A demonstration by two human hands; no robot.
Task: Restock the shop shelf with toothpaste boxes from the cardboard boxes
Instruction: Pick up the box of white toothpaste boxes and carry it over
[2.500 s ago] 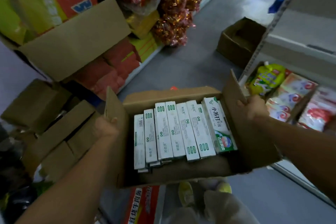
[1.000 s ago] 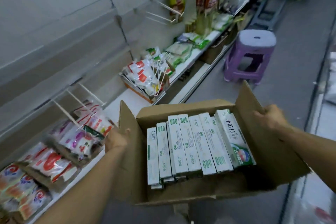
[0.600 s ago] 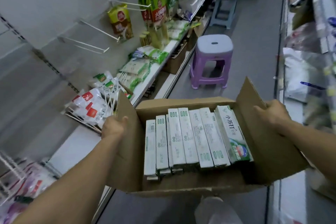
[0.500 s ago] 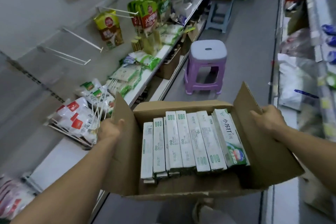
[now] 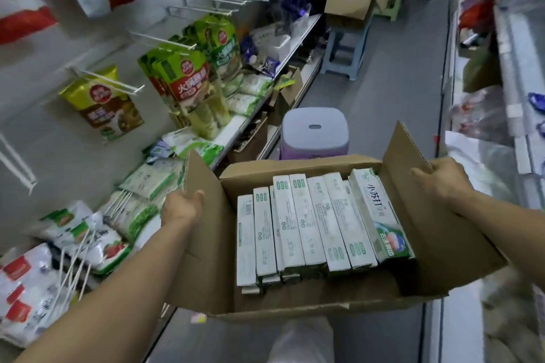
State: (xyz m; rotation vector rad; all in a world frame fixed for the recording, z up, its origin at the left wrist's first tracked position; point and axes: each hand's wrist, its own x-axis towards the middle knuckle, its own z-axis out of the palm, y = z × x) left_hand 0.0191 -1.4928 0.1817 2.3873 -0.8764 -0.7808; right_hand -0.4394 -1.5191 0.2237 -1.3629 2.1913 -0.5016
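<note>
Head view gives me the cardboard box (image 5: 324, 300) held over the aisle floor (image 5: 392, 91), with toothpaste boxes (image 5: 318, 224) packed side by side inside and a gap along its near wall. The left hand (image 5: 181, 206) grips the left flap, thumb over its edge, close to the shelf (image 5: 236, 127); the right hand (image 5: 439, 180) curls its fingers over the right flap. Floor is open to the right of the purple stool (image 5: 314, 132), which has come nearer since half a second ago and is now partly behind the box's far wall. I read 小苏打 on the rightmost carton and ENZYME on another
</note>
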